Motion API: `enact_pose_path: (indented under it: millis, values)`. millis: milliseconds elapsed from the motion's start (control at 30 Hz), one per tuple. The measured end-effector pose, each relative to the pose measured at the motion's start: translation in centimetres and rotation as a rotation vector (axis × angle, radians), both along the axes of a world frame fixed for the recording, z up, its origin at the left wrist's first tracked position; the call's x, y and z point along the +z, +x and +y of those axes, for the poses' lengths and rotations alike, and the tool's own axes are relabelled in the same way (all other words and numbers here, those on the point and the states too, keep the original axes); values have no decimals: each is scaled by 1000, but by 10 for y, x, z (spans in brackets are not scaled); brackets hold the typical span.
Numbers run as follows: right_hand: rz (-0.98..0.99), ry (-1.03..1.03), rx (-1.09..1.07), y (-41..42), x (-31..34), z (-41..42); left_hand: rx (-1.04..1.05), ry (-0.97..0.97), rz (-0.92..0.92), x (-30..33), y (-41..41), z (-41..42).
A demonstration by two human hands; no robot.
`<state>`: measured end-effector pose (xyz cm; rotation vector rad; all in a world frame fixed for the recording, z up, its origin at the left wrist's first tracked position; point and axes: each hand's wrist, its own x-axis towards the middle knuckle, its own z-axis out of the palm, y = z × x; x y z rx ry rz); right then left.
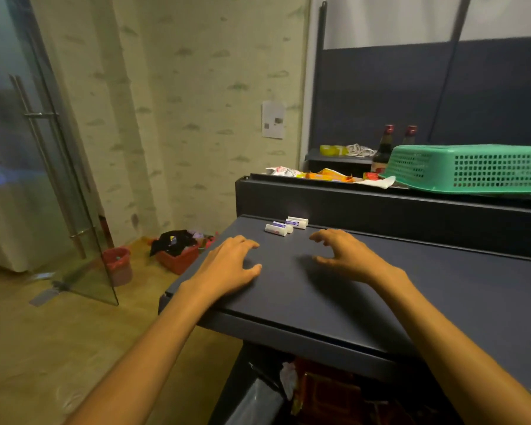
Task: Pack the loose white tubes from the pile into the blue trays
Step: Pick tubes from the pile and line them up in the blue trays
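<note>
A small cluster of white tubes (285, 226), about 4 with purple markings, lies on the dark counter (350, 296) near its far left corner, just in front of the raised back ledge (380, 207). Both hands reach out over the counter short of the tubes and touch none of them. The left hand (227, 265) lies palm down with fingers stretched forward and relaxed, thumb splayed to the right, its fingertips below and to the left of the cluster. The right hand (344, 251) hovers or rests with fingers spread wide and slightly arched like a claw, holding nothing; its fingertips sit just to the right of the tubes, close to the nearest one but apart from it. The tubes lie beyond the gap between the 2 hands. On the ledge behind sit a green perforated basket (472, 168) turned upside down, 2 dark bottles (383, 148) with red caps, and some crumpled wrappers (319, 174). On the floor to the left stand a red bucket (117, 265) and a red bin (178, 256) of dark items, beside a glass door (43, 167).
</note>
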<state>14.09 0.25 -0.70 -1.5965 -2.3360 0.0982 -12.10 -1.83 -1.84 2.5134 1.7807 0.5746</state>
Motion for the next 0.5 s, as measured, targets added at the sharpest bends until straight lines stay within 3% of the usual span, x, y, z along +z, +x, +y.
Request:
enact_pose_path:
  millis: [500]
  values:
    - [16,-73,-47,-6,1,106,-158,-53,-6,10,34,140]
